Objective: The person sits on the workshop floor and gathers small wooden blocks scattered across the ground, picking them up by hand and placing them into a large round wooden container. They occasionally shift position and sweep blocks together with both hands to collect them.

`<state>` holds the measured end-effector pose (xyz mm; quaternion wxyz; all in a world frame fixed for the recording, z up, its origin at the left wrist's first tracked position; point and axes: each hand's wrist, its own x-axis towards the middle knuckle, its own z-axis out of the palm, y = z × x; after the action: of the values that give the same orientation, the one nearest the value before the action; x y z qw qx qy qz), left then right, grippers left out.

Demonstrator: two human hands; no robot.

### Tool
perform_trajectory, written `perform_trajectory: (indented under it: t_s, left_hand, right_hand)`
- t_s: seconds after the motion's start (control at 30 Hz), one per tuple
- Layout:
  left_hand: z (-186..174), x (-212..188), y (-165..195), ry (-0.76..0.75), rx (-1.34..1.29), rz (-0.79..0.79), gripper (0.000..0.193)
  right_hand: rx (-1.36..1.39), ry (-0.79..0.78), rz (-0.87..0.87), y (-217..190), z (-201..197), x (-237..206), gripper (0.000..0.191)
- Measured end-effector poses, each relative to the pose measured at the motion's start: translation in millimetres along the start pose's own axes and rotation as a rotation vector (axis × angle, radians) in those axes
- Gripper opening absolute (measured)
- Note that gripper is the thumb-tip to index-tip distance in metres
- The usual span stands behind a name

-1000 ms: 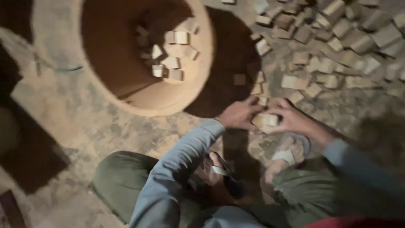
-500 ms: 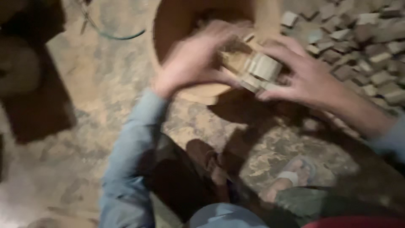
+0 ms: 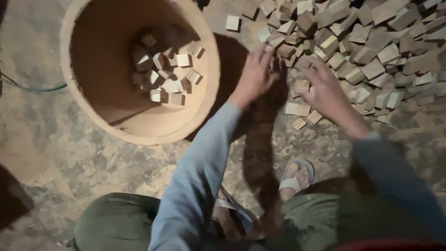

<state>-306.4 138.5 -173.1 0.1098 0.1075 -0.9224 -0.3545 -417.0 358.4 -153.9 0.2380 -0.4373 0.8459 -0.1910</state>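
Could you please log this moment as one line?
left hand: on pile of small pale wooden blocks | right hand: same pile | round tan bucket: part-filled

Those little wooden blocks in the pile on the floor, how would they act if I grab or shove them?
The wooden blocks look stiff, square-cut and probably light. Flat faces suggest they slide or tumble rather than roll. Loosely heaped, so neighbours likely shift.

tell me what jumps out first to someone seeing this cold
A big heap of small wooden blocks fills the upper right floor, with the left hand and right hand reaching into its near edge. At upper left stands a round tan bucket, a few blocks lying at its bottom.
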Motion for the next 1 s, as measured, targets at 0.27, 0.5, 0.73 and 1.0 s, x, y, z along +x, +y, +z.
perform_trajectory:
  t_s: [0.27, 0.5, 0.73, 1.0]
  left_hand:
    - [90.2, -18.8, -41.9, 0.012, -0.036, 0.245, 0.091]
    - [64.3, -74.2, -24.2, -0.048, -0.099, 0.142, 0.064]
    - [83.1, 121.5, -19.3, -0.176, 0.299, -0.069, 0.089]
    - [80.8, -0.2, 11.8, -0.412, 0.422, 0.038, 0.087]
  right_hand:
    - [-0.425, -0.140, -0.168, 9.7, 43.9, 20.5, 0.090]
    - [-0.317, -0.322, -0.237, -2.2, 57.8, -56.0, 0.070]
    - [0.042, 0.158, -0.129, 13.2, 55.5, -88.7, 0.064]
    - [0.172, 0.187, -0.070, 7.0, 76.8, -126.7, 0.051]
